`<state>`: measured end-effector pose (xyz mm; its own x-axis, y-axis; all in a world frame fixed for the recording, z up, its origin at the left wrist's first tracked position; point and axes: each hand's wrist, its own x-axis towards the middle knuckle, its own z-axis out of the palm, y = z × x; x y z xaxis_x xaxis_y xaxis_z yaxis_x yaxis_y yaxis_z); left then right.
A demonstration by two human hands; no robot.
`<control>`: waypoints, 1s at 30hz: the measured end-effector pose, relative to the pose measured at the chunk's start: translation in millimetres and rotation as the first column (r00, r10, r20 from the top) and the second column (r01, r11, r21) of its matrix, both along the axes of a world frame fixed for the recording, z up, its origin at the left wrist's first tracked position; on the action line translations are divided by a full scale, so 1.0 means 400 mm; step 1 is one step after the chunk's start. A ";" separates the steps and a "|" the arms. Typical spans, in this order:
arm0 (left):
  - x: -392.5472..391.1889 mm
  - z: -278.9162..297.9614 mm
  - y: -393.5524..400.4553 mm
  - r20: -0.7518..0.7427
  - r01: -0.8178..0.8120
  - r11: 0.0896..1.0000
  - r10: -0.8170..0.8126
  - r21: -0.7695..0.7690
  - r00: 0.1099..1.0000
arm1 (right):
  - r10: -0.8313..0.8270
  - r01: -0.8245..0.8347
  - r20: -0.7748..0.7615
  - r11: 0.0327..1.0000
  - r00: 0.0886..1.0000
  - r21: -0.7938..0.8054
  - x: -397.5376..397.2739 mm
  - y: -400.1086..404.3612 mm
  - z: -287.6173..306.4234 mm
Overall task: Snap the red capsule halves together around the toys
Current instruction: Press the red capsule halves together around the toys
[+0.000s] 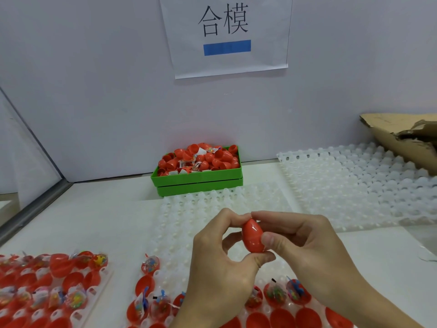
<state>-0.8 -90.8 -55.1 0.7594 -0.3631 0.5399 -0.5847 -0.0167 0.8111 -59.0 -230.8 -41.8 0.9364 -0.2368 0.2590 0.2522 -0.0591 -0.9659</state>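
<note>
Hands met above the near middle of the white table (106,221), both pinching one red egg-shaped plastic capsule (252,235). Left hand (220,263) had thumb under the capsule's near end and forefinger curled onto its far tip. Right hand (305,242) pressed thumb on the capsule's right side, forefinger on the far tip, other fingers curled behind. Capsule looked closed, held clear of the table. Below, a white dimpled plastic tray (212,209) carried open red capsule halves with bagged toys (293,292) along its near edge. Second tray of filled halves (47,287) sat near left. Green plastic bin (198,183) heaped with red capsules stood far against the wall, under a paper sign (227,36). Torn cardboard (406,138) lay far right.
</note>
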 end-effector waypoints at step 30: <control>0.007 -0.013 0.004 0.274 -0.163 0.960 0.098 0.227 0.957 | -0.163 0.174 -0.116 0.980 0.980 0.097 0.024 -0.098 0.024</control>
